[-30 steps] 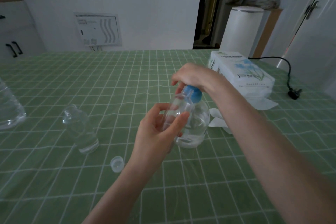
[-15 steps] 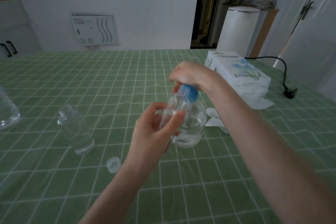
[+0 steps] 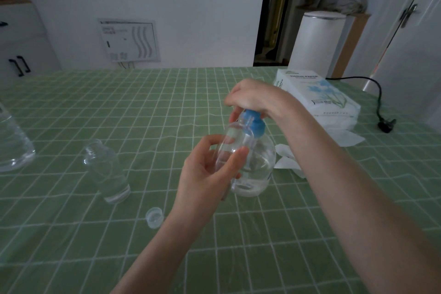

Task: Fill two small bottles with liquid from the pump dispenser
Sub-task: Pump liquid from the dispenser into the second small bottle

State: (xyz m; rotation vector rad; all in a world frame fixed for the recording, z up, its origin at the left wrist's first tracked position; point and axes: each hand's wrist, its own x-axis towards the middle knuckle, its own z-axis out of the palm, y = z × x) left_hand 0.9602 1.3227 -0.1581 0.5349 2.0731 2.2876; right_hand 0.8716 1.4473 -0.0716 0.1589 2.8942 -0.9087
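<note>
here the left hand (image 3: 205, 174) is raised above the bench (image 3: 238, 258), thumb and fingers (image 3: 211, 140) curled round a clear small bottle (image 3: 232, 145), gripping it with its open mouth close under the spout of the pump dispenser (image 3: 260, 164). the dispenser stands on the bench right behind that bottle, with clear liquid in its lower part. the right hand (image 3: 253, 98) sits on top, fingers bent down around the blue pump head (image 3: 255, 124). the second small bottle (image 3: 107, 172) stands uncapped to the left, well apart, a loose cap (image 3: 154, 217) lying near it. a tissue pack (image 3: 317, 95) rests far right.
</note>
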